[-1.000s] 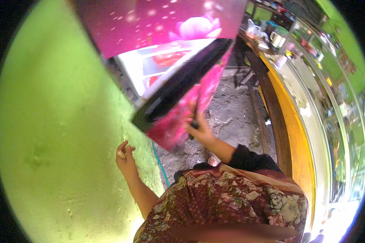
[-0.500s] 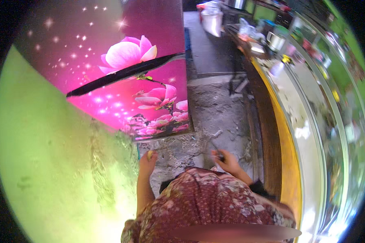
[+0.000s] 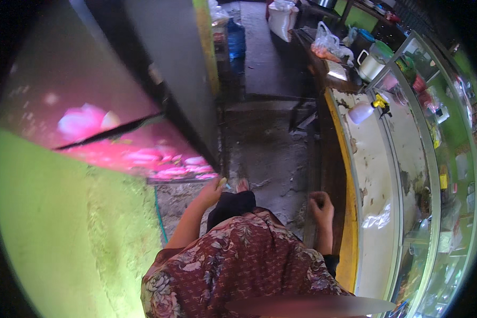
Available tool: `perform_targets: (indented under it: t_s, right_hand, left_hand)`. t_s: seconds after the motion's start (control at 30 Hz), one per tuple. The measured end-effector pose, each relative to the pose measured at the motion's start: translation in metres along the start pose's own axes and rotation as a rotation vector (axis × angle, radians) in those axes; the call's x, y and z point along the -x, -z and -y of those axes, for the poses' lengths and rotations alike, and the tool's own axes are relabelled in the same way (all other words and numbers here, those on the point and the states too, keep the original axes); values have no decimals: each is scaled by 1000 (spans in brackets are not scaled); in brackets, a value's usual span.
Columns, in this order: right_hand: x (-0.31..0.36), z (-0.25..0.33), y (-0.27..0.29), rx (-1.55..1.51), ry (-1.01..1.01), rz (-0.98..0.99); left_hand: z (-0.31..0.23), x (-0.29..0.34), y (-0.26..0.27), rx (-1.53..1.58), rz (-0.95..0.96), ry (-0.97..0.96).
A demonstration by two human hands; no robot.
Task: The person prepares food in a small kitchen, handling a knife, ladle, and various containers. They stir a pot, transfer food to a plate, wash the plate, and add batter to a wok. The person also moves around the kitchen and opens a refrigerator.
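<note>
Green wall stood at eight o'clock, a pink refrigerator at ten; at seven your left hand pinched a yellowish piece; at four your right hand curled, contents unclear.

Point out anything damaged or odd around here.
The white counter surface beside the glass display case looks worn: its coating appears chipped, with irregular dark patches, especially near the spray bottle. The grey floor also looks rough and uneven.
</note>
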State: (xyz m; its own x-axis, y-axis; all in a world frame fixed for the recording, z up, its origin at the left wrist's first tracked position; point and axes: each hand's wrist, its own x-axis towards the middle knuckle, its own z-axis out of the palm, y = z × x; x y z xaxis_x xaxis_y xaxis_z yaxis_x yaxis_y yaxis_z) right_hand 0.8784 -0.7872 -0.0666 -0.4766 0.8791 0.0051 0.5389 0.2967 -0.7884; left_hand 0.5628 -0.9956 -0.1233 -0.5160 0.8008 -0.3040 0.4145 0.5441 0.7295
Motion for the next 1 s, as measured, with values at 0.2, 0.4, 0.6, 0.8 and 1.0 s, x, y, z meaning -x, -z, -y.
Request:
perform_targets:
  t_s: [0.2, 0.4, 0.6, 0.8, 1.0]
  right_hand:
    - [-184, 29, -80, -126, 171, 323]
    - [-367, 50, -97, -90, -10, 341]
    - [-483, 37, -79, -262, -300, 228]
    - [-639, 49, -118, -263, -268, 236]
    - [-857, 101, -126, -515, -273, 278]
  left_hand:
    - [-22, -138, -4, 780, 198, 131]
    - [-57, -301, 53, 1085, -291, 253]
    - [-90, -449, 116, 1029, -268, 103]
    - [-178, -674, 144, 373, -234, -320]
    - [-264, -869, 216, 18, -108, -408]
